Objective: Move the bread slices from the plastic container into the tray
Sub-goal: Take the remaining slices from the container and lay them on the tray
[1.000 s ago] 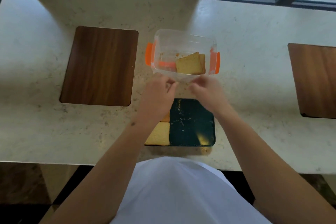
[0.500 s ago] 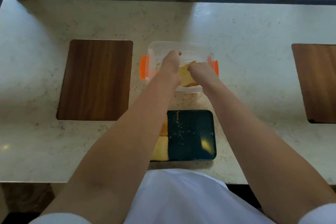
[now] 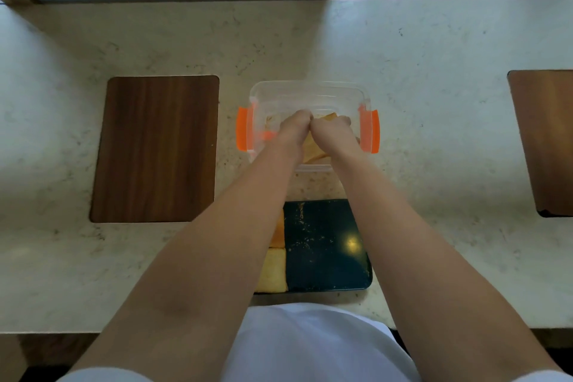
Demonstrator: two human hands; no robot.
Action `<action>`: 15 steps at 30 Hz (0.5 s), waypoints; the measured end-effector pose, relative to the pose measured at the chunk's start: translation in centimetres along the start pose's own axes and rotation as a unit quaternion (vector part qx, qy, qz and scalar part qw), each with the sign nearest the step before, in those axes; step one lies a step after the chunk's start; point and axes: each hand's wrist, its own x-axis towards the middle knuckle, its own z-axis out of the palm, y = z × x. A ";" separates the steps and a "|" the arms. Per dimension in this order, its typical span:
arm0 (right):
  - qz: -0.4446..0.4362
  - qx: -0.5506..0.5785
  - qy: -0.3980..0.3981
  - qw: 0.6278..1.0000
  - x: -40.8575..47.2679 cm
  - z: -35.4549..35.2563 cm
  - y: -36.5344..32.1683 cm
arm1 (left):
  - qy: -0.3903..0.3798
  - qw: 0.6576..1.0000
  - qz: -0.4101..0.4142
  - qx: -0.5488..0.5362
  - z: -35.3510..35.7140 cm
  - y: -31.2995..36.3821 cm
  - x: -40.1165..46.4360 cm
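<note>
A clear plastic container (image 3: 310, 88) with orange side clips stands on the counter ahead of me. Both my hands are inside it, side by side. My left hand (image 3: 293, 130) and my right hand (image 3: 333, 133) are closed around the bread slices (image 3: 313, 150), which show between and under my wrists. Nearer to me lies the dark green tray (image 3: 325, 245), strewn with crumbs. Two bread slices (image 3: 274, 268) lie along its left side, partly hidden by my left forearm.
A dark wooden board (image 3: 155, 149) is inset in the pale stone counter (image 3: 434, 133) to the left of the container. Another wooden board (image 3: 545, 139) sits at the right edge. A window frame runs along the far side.
My hands went from the container's near rim into it and closed on the bread slices. The view shifted, so the container and tray sit lower in the frame.
</note>
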 end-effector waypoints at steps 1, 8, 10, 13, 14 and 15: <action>0.005 -0.009 0.007 1.000 0.2 0.1 -0.2 | 0.001 1.000 0.002 0.000 0.0 0.0 0.2; 0.041 0.023 -0.023 0.999 2.2 0.7 -0.3 | 0.062 0.998 0.014 0.010 -0.6 0.6 1.1; 0.044 0.027 -0.022 0.998 2.7 1.0 -0.4 | 0.058 0.998 0.017 0.010 -0.5 0.7 1.6; 0.043 -0.010 -0.001 0.999 3.3 1.3 -0.6 | 0.057 0.998 0.010 0.033 -0.5 0.8 2.1; 0.042 -0.023 0.003 0.999 3.5 1.3 -0.6 | 0.054 0.998 0.008 0.041 -0.6 0.8 2.2; 0.042 -0.030 0.003 0.999 3.7 1.2 -0.6 | 0.055 0.997 0.007 0.048 -0.7 0.7 2.2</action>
